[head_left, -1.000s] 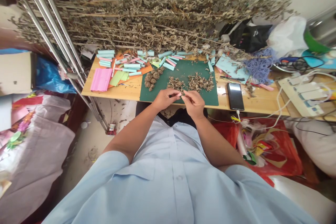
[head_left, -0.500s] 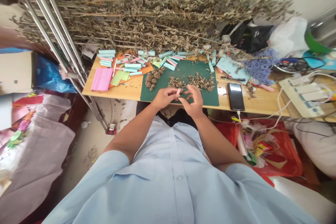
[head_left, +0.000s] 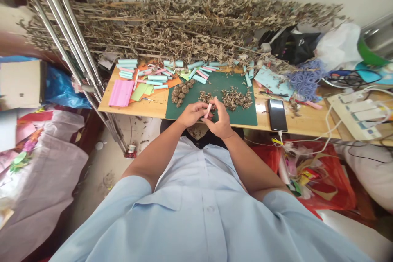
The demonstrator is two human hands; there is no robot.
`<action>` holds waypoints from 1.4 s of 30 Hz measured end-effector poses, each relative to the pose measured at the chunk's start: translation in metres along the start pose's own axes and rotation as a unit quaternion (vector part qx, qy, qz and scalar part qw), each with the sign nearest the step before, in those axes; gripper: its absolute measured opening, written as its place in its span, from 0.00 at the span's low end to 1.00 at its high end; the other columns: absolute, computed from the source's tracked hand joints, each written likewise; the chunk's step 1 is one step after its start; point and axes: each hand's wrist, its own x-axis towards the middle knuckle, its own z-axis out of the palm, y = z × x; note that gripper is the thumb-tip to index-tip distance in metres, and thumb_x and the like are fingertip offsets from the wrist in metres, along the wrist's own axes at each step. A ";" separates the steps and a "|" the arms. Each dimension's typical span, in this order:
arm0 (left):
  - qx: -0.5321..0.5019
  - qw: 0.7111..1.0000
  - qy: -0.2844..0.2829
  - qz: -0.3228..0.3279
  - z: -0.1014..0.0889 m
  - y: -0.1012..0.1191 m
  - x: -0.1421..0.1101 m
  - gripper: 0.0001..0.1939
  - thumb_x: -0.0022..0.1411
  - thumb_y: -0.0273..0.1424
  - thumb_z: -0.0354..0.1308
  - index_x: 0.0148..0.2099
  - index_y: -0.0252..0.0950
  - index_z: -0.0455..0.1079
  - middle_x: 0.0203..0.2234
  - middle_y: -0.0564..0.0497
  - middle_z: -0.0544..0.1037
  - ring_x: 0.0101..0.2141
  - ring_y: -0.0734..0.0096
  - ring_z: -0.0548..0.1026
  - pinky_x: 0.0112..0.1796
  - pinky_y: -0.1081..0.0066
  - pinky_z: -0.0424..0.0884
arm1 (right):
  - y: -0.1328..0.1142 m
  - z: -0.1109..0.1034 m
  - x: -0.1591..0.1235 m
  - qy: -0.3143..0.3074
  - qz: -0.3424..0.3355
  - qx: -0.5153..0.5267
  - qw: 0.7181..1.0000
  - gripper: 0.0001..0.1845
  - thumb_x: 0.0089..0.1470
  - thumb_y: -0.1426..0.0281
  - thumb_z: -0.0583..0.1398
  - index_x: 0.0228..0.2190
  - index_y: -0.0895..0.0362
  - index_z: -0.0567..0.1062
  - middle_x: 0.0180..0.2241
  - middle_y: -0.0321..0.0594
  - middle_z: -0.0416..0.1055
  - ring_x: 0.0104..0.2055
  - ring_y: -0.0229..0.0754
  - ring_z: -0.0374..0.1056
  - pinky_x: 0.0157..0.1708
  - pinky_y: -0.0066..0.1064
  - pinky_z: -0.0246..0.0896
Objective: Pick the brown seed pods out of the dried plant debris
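Note:
A small pink paper roll (head_left: 208, 110) sits between my hands above the green cutting mat (head_left: 250, 118). My left hand (head_left: 192, 114) pinches it in its fingertips, and my right hand (head_left: 220, 118) closes around it from the other side. Crumbled dried leaves (head_left: 235, 99) lie on the mat just beyond my fingers, beside a smaller leaf heap (head_left: 205, 97). Further left on the mat is a cluster of dark, lumpy balls (head_left: 181, 92). Light blue paper rolls (head_left: 157, 77) and pink sheets (head_left: 121, 93) lie on the table's left side.
Long dried leafy stalks (head_left: 184, 28) lie along the back of the wooden table (head_left: 301, 125). A phone (head_left: 277, 114) lies right of the mat, near purple yarn (head_left: 307, 80). Steel rails (head_left: 61, 41) rise at left; a power strip (head_left: 353, 112) sits at right.
My right hand's fingers, spread apart half a second ago, have closed in around the pink roll. My hands are closer together, and the view has shifted slightly.

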 end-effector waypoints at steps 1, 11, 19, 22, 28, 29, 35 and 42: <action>-0.010 1.000 -0.003 -0.004 0.000 0.000 0.000 0.21 0.62 0.41 0.65 0.51 0.31 0.75 0.35 0.42 0.83 0.36 0.63 0.82 0.37 0.69 0.77 | 0.000 0.001 0.000 -0.004 0.003 0.002 1.000 0.51 0.56 0.61 0.67 0.71 0.52 0.47 0.61 0.55 0.67 0.63 0.60 0.65 0.60 0.58 0.67; -0.029 0.999 0.008 -0.014 -0.001 -0.003 0.001 0.24 0.59 0.45 0.68 0.48 0.30 0.73 0.32 0.43 0.82 0.35 0.63 0.82 0.35 0.71 0.77 | -0.003 -0.003 0.004 -0.024 -0.012 -0.010 1.000 0.48 0.57 0.62 0.67 0.70 0.52 0.51 0.60 0.53 0.69 0.62 0.58 0.67 0.62 0.56 0.66; -0.033 0.999 0.005 -0.005 -0.002 -0.008 0.002 0.22 0.60 0.44 0.68 0.45 0.30 0.72 0.30 0.45 0.81 0.32 0.68 0.81 0.34 0.71 0.76 | 0.000 -0.001 0.003 -0.021 -0.003 -0.025 0.999 0.49 0.55 0.64 0.67 0.70 0.52 0.51 0.60 0.53 0.67 0.62 0.60 0.65 0.62 0.60 0.65; -0.019 1.000 0.004 0.001 -0.002 -0.007 0.001 0.20 0.60 0.43 0.67 0.44 0.31 0.73 0.29 0.46 0.81 0.32 0.68 0.81 0.34 0.71 0.76 | 0.001 0.000 0.003 -0.015 -0.013 -0.033 0.999 0.48 0.55 0.66 0.66 0.70 0.51 0.51 0.59 0.52 0.68 0.61 0.60 0.66 0.61 0.60 0.66; 0.006 1.000 -0.003 0.006 -0.001 -0.004 -0.001 0.19 0.60 0.43 0.67 0.41 0.31 0.73 0.29 0.45 0.81 0.32 0.66 0.81 0.33 0.71 0.75 | -0.001 0.000 0.007 -0.010 -0.034 -0.036 0.999 0.45 0.54 0.67 0.65 0.68 0.53 0.56 0.58 0.53 0.69 0.60 0.60 0.67 0.60 0.59 0.67; 0.012 1.000 -0.001 0.007 -0.001 -0.003 -0.002 0.19 0.60 0.43 0.67 0.40 0.31 0.73 0.28 0.45 0.81 0.32 0.66 0.81 0.33 0.71 0.74 | -0.001 0.000 0.007 -0.009 -0.032 -0.036 0.999 0.44 0.53 0.67 0.65 0.68 0.53 0.56 0.58 0.53 0.69 0.60 0.60 0.67 0.60 0.59 0.68; 0.016 1.000 0.006 0.010 -0.001 -0.006 -0.001 0.18 0.61 0.42 0.66 0.40 0.31 0.73 0.29 0.46 0.81 0.32 0.67 0.81 0.33 0.72 0.75 | -0.002 0.000 0.007 -0.020 -0.006 -0.038 0.999 0.43 0.53 0.66 0.65 0.66 0.54 0.58 0.57 0.53 0.70 0.60 0.59 0.68 0.61 0.58 0.67; 0.016 1.000 0.010 0.001 -0.001 -0.005 -0.001 0.17 0.62 0.42 0.65 0.41 0.31 0.74 0.29 0.45 0.81 0.32 0.66 0.81 0.33 0.71 0.75 | -0.003 -0.002 0.009 -0.018 -0.024 -0.041 0.999 0.39 0.54 0.67 0.65 0.65 0.55 0.60 0.57 0.53 0.70 0.60 0.59 0.68 0.60 0.57 0.67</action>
